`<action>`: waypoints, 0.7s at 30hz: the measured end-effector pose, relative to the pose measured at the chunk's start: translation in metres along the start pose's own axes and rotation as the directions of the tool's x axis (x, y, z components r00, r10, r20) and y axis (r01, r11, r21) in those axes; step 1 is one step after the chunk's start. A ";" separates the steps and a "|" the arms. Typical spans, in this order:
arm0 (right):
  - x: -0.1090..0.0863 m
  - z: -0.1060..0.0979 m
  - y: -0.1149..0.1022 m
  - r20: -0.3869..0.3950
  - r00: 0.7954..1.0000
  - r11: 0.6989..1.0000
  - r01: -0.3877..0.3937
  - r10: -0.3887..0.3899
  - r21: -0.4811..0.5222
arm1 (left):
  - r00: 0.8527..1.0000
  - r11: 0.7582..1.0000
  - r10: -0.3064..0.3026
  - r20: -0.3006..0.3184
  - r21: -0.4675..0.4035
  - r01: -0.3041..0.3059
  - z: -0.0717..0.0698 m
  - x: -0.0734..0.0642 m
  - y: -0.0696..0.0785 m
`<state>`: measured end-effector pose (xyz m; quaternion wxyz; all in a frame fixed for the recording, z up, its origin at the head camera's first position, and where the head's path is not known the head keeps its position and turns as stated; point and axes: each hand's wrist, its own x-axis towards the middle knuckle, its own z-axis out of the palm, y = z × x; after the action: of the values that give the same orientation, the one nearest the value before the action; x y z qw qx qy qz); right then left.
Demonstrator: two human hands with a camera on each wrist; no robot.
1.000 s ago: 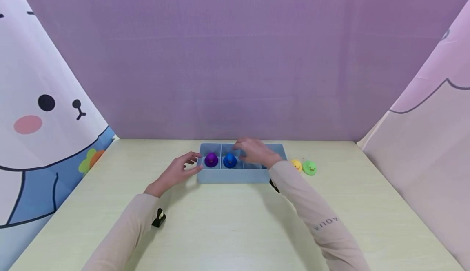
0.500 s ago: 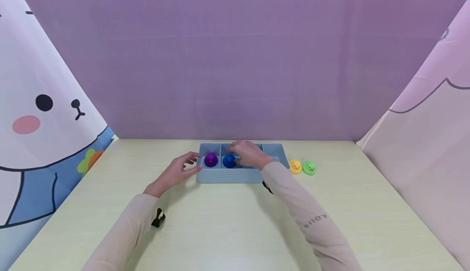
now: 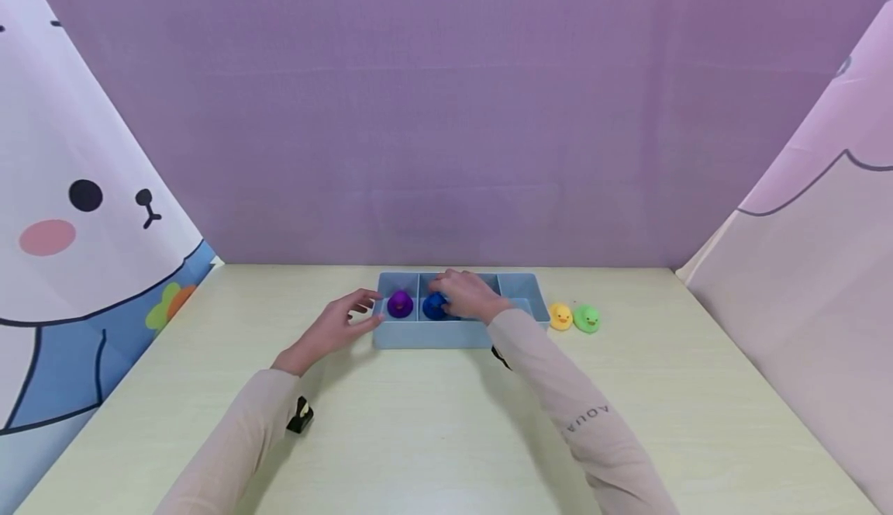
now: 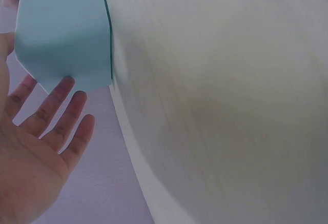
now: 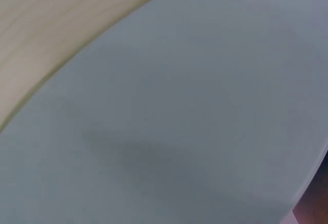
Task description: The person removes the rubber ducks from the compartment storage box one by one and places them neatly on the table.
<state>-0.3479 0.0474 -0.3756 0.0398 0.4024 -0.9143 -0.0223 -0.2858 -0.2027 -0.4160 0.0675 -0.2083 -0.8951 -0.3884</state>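
Purple cloth [image 3: 446, 112] fills the upper frame behind a pale wood-grain table [image 3: 418, 437]. Near the middle, a light-blue divided box [image 3: 432, 335] holds two ducks: a purple toy duck [image 3: 400, 304] in its leftmost compartment and a blue toy duck [image 3: 434, 306] in the next one along. From where I stand, the blue one looks light, probably soft rubber or vinyl, hardly fragile, perhaps a touch slick; I'd take it by the rounded head, since the walls crowd its wide base. It's deep blue, squat and smooth, partly covered by fingers.

Over it bends the right hand [image 3: 470, 295], fingers and thumb curved about the head; I can't tell whether they pinch it. At the box's left end, the left hand [image 3: 345, 319] has its fingers spread, the tips right by the end wall. Right of the box sit a yellow toy duck [image 3: 560, 316] and a green toy duck [image 3: 587, 318], side by side.
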 end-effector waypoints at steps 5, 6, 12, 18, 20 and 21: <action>0.001 0.000 -0.001 0.005 1.000 1.000 -0.001 0.001 -0.001 | 1.000 1.000 0.002 -0.001 0.001 -0.002 0.000 0.000 0.000; 0.001 0.001 -0.001 0.008 1.000 1.000 -0.002 0.002 -0.002 | 1.000 1.000 0.002 0.000 0.002 -0.002 0.000 0.000 0.000; 0.002 0.001 -0.002 0.001 1.000 1.000 -0.003 0.003 0.007 | 1.000 1.000 0.003 0.002 0.006 -0.003 0.000 0.000 -0.002; 0.002 0.001 -0.003 -0.010 1.000 1.000 0.007 -0.007 0.011 | 1.000 1.000 -0.008 0.004 0.000 0.008 0.000 -0.001 -0.002; 0.002 0.002 -0.003 -0.007 1.000 1.000 0.002 -0.002 0.007 | 1.000 1.000 -0.010 0.006 -0.002 0.010 -0.001 -0.001 -0.002; 0.003 0.002 -0.003 -0.006 1.000 1.000 0.001 -0.001 0.006 | 1.000 1.000 -0.011 0.007 -0.001 0.011 -0.001 -0.001 -0.002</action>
<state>-0.3480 0.0438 -0.3774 0.0412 0.4029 -0.9141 -0.0185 -0.2858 -0.2048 -0.4169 0.0619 -0.2046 -0.8962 -0.3887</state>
